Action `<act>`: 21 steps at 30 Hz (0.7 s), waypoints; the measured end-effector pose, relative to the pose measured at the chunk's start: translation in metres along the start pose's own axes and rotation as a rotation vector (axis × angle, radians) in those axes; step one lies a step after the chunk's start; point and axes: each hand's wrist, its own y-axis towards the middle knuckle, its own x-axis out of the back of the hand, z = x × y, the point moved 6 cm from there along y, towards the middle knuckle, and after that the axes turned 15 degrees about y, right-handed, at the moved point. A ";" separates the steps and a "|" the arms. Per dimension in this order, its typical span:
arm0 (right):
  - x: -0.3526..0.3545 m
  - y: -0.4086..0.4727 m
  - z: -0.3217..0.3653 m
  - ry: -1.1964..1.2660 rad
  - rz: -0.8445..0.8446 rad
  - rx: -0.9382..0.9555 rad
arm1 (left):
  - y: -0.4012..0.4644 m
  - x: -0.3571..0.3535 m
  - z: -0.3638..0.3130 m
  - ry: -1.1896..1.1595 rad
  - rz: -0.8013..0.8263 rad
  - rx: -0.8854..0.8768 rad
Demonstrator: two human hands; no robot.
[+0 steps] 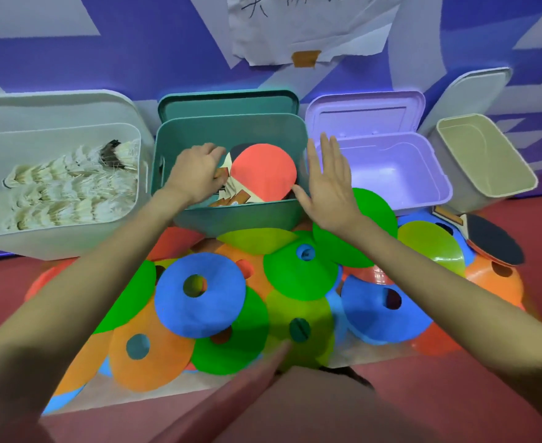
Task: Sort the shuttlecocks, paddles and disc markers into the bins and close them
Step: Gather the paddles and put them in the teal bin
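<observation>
The teal bin [231, 219] in the middle holds several paddles, with a red-faced paddle [265, 172] on top. My left hand [196, 169] reaches into this bin, its fingers curled over the wooden handles; a firm grip cannot be made out. My right hand [327, 180] hovers flat and open over the bin's right rim. The white bin [55, 238] at left is full of shuttlecocks [71, 187]. The purple bin [423, 174] at right holds nothing visible. Disc markers [199, 294] in blue, green and orange lie piled on the floor before the bins.
A black-faced paddle [495, 244] lies on the discs at right. A grey bin [484, 161] stands tilted at far right. Lids lean upright behind the bins against the purple wall. A paper sheet [311, 24] is taped to the wall. My knees [295, 404] are at the bottom.
</observation>
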 end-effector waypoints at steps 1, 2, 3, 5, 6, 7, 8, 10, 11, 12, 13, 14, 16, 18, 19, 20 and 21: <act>0.006 -0.012 -0.014 -0.024 0.006 0.002 | 0.001 0.003 -0.016 -0.018 -0.029 -0.027; 0.012 -0.023 -0.030 -0.035 0.012 -0.015 | 0.002 0.006 -0.034 -0.033 -0.052 -0.051; 0.017 -0.034 -0.048 -0.038 0.016 -0.047 | 0.003 0.009 -0.052 -0.046 -0.072 -0.069; 0.026 -0.061 -0.087 -0.046 0.019 -0.122 | 0.003 0.015 -0.093 -0.073 -0.122 -0.100; 0.031 -0.075 -0.107 -0.052 0.011 -0.153 | 0.003 0.018 -0.114 -0.092 -0.152 -0.121; 0.035 -0.090 -0.128 -0.046 0.001 -0.179 | 0.001 0.022 -0.137 -0.114 -0.181 -0.143; 0.040 -0.105 -0.149 -0.026 -0.003 -0.212 | 0.000 0.024 -0.160 -0.136 -0.200 -0.163; 0.048 -0.134 -0.190 0.013 -0.002 -0.287 | -0.004 0.024 -0.204 -0.167 -0.205 -0.198; 0.052 -0.149 -0.210 0.024 -0.008 -0.316 | -0.005 0.022 -0.226 -0.173 -0.200 -0.214; 0.057 -0.163 -0.229 0.035 -0.019 -0.349 | -0.005 0.019 -0.246 -0.173 -0.195 -0.232; 0.063 -0.177 -0.249 0.047 -0.031 -0.385 | -0.005 0.016 -0.267 -0.171 -0.189 -0.249; 0.068 -0.191 -0.268 0.059 -0.034 -0.420 | -0.004 0.013 -0.286 -0.171 -0.177 -0.271; 0.078 -0.215 -0.304 0.071 -0.026 -0.455 | 0.000 0.008 -0.324 -0.173 -0.132 -0.321; 0.088 -0.233 -0.339 0.082 -0.029 -0.494 | 0.008 0.006 -0.360 -0.168 -0.103 -0.360; 0.093 -0.239 -0.355 0.098 -0.034 -0.521 | 0.014 0.006 -0.377 -0.170 -0.096 -0.375; 0.099 -0.243 -0.370 0.116 -0.046 -0.542 | 0.021 0.004 -0.393 -0.171 -0.088 -0.395; 0.105 -0.245 -0.383 0.132 -0.064 -0.556 | 0.029 0.002 -0.410 -0.164 -0.076 -0.423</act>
